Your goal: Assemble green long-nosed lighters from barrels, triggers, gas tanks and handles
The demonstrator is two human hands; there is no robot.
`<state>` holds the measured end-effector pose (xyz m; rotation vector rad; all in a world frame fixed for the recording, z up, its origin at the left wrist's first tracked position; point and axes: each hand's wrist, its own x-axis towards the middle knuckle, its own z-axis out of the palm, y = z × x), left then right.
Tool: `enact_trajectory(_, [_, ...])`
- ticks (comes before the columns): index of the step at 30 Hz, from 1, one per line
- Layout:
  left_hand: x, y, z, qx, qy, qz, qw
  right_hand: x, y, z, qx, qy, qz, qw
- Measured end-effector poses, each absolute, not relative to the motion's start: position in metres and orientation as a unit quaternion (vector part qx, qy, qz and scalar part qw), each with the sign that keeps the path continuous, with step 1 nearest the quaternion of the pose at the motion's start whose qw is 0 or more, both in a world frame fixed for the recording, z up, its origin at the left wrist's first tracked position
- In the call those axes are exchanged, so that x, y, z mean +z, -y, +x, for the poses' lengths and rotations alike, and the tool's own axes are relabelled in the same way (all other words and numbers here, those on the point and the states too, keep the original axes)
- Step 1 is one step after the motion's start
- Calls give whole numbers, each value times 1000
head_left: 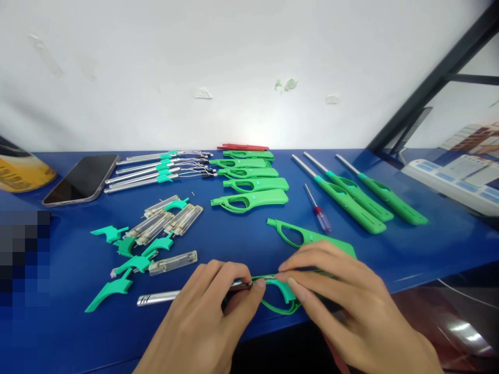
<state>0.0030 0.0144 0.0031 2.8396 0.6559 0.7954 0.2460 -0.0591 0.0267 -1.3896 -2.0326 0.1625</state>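
Note:
Near the front edge of the blue table (234,239), my left hand (206,317) pinches a silver metal tube (158,298) where it enters a green lighter handle shell (283,298). My right hand (346,306) grips that green shell, with its fingers closed over the trigger loop. Just behind my right hand lies a second green half-shell (300,236).
Several green half-shells (251,187) lie mid-table, with finished green lighters (351,200) and a small screwdriver (318,212) to the right. Tubes with wires (156,169), clear fuel tanks (171,218), teal triggers (117,259) and a phone (81,179) lie left. A white power strip (448,182) sits far right.

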Motion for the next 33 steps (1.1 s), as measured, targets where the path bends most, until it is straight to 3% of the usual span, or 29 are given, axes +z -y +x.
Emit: enact_trajectory(33, [1,-14,3,268,-211,938,64,29,63,247,87,775,-535,326])
